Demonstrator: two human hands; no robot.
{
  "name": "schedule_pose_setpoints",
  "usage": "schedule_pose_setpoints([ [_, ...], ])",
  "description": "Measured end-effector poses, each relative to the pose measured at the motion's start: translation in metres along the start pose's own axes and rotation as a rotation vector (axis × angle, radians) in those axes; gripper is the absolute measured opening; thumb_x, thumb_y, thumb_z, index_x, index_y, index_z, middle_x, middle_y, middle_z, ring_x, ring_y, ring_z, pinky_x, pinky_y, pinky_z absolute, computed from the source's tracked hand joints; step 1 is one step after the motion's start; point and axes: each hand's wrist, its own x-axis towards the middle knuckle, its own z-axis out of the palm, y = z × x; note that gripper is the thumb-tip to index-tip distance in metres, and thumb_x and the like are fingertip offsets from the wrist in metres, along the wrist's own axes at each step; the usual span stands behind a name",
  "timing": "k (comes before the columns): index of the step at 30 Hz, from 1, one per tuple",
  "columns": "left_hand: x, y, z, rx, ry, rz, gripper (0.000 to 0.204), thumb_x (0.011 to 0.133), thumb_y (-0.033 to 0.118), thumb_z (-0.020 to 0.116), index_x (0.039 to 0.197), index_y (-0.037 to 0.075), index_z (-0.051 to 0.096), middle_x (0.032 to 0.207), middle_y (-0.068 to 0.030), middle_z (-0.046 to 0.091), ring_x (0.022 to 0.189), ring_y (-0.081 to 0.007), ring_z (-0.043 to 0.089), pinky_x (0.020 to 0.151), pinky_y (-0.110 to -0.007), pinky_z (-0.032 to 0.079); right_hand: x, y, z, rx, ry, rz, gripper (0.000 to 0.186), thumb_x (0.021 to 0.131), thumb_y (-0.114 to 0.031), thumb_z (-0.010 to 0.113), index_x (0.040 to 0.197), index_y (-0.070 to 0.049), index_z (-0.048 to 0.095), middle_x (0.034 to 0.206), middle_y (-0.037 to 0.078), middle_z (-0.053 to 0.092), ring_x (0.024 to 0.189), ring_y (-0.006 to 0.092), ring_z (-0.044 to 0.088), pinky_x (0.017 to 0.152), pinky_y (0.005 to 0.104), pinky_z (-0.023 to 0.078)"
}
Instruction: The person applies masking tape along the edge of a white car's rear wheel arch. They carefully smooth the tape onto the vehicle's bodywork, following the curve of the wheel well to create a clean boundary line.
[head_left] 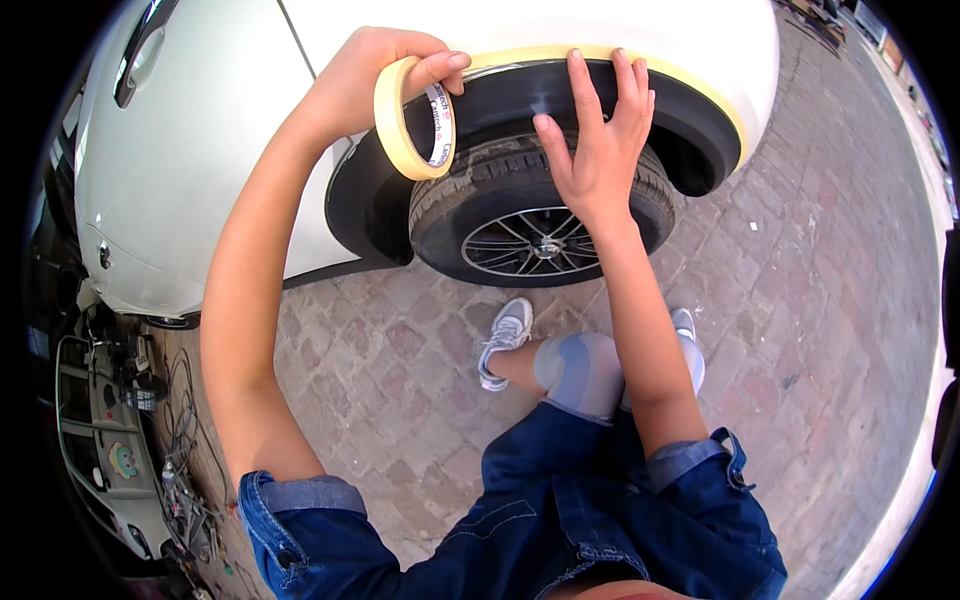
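My left hand [362, 82] is closed on a roll of pale yellow masking tape [392, 130], its thumb and fingers over the top of the ring. From the roll a strip of tape [525, 53] runs along the white fender [610, 22], following the upper edge of the black wheel-arch trim [700, 125]. Spread fingers of my right hand [603, 150] touch the strip near the top of the arch, with the palm over the trim and tire. Below both hands is the car's wheel [545, 248], with dark, silver-edged spokes.
A white car door [215, 130] with its handle [148, 50] is on the left. Brick paving [390, 370] lies underfoot, and my shoe [507, 340] stands near the tire. At the far left are another vehicle [105, 450] and a heap of cables and parts [185, 480].
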Motion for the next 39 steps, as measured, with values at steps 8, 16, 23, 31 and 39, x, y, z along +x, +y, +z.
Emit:
schedule_pose_setpoints([
  [8, 0.0006, 0.002, 0.0007, 0.017, -0.008, -0.025, 0.039, 0.105, 0.032, 0.06, 0.087, 0.001, 0.076, 0.082, -0.0066, 0.075, 0.08, -0.0163, 0.071, 0.08, -0.029, 0.057, -0.0001, -0.0028, -0.0015, -0.009, -0.018, 0.005, 0.072, 0.089, -0.038, 0.075, 0.155, -0.024, 0.048, 0.162, 0.021, 0.028, 0.151, 0.0452, 0.023, 0.12, 0.0636, 0.02],
  [16, 0.0011, 0.002, 0.0009, 0.013, -0.018, -0.041, 0.039, 0.105, 0.033, 0.06, 0.087, 0.002, 0.075, 0.081, -0.0059, 0.074, 0.079, -0.0158, 0.071, 0.08, -0.03, 0.057, 0.0002, -0.0044, -0.0008, -0.016, -0.036, 0.008, 0.073, 0.088, -0.038, 0.076, 0.155, -0.027, 0.048, 0.163, 0.021, 0.026, 0.152, 0.0446, 0.023, 0.12, 0.0636, 0.02],
  [23, 0.0018, 0.0024, 0.0013, 0.021, -0.026, -0.042, 0.04, 0.105, 0.034, 0.059, 0.085, 0.003, 0.075, 0.08, -0.0051, 0.073, 0.077, -0.0152, 0.07, 0.078, -0.029, 0.056, 0.0002, -0.0053, -0.0013, -0.017, -0.046, 0.01, 0.073, 0.088, -0.037, 0.076, 0.155, -0.026, 0.049, 0.164, 0.021, 0.026, 0.152, 0.0442, 0.023, 0.12, 0.0637, 0.021],
  [31, 0.0012, -0.0011, 0.0054, -0.02, 0.047, -0.008, 0.045, 0.101, 0.043, 0.064, 0.081, 0.005, 0.076, 0.071, -0.0044, 0.069, 0.067, -0.0142, 0.064, 0.066, -0.029, 0.051, 0.0021, -0.0059, -0.0019, -0.016, -0.052, -0.009, 0.073, 0.086, -0.035, 0.079, 0.153, -0.025, 0.052, 0.164, 0.021, 0.026, 0.152, 0.0447, 0.023, 0.12, 0.0636, 0.022],
  [39, 0.001, -0.0033, 0.0042, -0.034, 0.043, 0.009, 0.045, 0.101, 0.043, 0.064, 0.081, 0.005, 0.076, 0.07, -0.0036, 0.068, 0.067, -0.0133, 0.064, 0.066, -0.028, 0.051, 0.0039, -0.0084, -0.003, -0.036, -0.067, -0.013, 0.069, 0.09, -0.033, 0.075, 0.154, -0.025, 0.05, 0.163, 0.021, 0.025, 0.153, 0.0445, 0.022, 0.12, 0.0632, 0.02],
])
